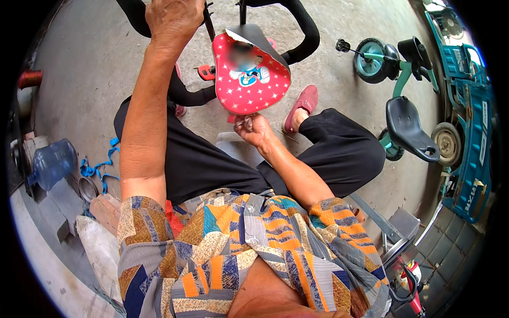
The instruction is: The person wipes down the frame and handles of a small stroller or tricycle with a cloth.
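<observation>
A red cartoon-printed child seat pad (252,89) with white stars sits before me. Its cover is peeled at the upper edge over a black part (256,35). Black padded guard bars (312,31) curve around both sides of the seat. Just below the pad's front edge, my right hand (256,129) has its fingers closed on a small crumpled grey cloth-like piece. My left hand (175,18) is curled at the top edge, over the left guard bar and beside a black post (208,24). Its fingertips are hidden, so its hold is unclear. A red pedal (206,72) shows left of the seat.
A green tricycle (403,77) with a black seat (409,129) stands at right, before a teal cargo vehicle (471,147). At left lie a blue water jug (53,163), grey blocks (65,204) and blue strap (97,171). A metal-framed item (381,222) stands at lower right.
</observation>
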`<state>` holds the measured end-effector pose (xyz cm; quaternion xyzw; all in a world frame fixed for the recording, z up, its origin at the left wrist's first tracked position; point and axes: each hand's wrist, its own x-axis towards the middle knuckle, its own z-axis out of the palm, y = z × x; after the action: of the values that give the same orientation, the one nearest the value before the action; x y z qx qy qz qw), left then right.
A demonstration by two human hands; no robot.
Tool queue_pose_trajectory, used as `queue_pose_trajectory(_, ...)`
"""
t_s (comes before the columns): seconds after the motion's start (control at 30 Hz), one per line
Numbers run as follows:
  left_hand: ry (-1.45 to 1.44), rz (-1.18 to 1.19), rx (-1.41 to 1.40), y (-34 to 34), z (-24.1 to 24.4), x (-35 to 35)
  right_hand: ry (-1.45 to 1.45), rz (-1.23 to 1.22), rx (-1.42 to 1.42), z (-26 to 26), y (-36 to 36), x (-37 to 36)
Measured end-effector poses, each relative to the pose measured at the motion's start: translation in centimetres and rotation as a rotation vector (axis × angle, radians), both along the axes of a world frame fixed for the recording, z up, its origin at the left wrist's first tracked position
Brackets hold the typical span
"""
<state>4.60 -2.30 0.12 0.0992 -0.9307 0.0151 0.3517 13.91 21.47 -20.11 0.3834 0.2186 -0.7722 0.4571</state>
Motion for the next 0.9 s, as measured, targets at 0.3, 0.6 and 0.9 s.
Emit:
queue_pose_trajectory(0.3,-0.009,-0.024,0.003,-0.1,0.2,0.1,0.153,0.234,-0.023,-2.3,-2.4,0.5)
queue_pose_trajectory(0.6,0.053,-0.202,0.238,-1.4,0.9,0.8,0.225,0.338,-0.063,-1.3,-1.4,1.0)
queue_pose_trajectory(0.9,0.070,-0.374,0.316,-2.7,1.7,2.5,0.796,0.472,0.081,2.9,-3.3,2.2)
